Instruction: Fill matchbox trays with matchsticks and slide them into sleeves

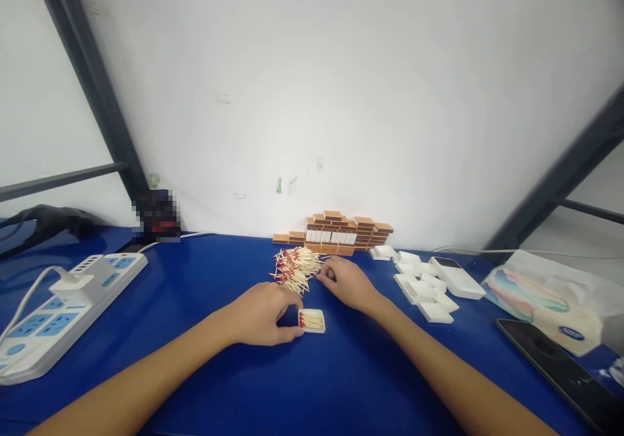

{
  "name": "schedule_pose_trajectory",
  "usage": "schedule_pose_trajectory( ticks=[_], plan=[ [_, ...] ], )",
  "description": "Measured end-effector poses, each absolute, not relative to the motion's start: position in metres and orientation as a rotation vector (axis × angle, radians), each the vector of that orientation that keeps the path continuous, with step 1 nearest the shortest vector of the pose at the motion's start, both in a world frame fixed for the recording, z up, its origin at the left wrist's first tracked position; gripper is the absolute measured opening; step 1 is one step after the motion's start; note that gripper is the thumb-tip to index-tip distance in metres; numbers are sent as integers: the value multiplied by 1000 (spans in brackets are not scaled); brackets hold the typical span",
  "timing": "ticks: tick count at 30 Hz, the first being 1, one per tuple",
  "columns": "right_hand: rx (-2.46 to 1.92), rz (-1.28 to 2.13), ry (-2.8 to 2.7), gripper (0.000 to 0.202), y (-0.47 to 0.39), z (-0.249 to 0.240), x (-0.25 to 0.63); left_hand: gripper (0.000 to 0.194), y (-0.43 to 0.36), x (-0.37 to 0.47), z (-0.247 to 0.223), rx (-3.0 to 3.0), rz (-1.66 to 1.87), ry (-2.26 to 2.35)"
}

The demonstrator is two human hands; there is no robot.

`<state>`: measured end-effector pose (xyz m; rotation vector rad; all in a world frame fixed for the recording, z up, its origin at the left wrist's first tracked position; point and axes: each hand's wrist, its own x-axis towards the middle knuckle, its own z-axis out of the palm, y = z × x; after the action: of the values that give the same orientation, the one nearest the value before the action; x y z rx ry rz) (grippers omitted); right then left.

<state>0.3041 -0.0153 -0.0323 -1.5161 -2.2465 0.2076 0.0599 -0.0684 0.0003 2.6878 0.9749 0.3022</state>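
A small white matchbox tray (312, 327) with several red-headed matches lying in it rests on the blue tabletop. My left hand (266, 314) grips its left end between thumb and fingers. Just behind it is a loose pile of matches (297, 267), red tips mostly to the left. At the right edge of that pile, my right hand (348, 281) has thumb and fingertips pinched together. Whether a match sits between those fingertips is too small to make out.
Stacked brown matchboxes (361, 231) line the wall behind the pile. Several empty white trays (422, 280) lie to the right, beside a white device (457, 277), a tissue pack (546, 299) and a phone (560, 371). A power strip (117, 277) occupies the left.
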Motion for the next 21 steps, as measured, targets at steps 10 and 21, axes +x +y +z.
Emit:
schedule_pose_trajectory(
  ticks=[10,21],
  plan=[
    [-1488,151,-2283,10,-7,-32,317,24,-68,59,1,2680,275,975],
    [-1559,95,-2399,14,-8,-34,321,22,-62,55,0,2714,299,1014]
  ],
)
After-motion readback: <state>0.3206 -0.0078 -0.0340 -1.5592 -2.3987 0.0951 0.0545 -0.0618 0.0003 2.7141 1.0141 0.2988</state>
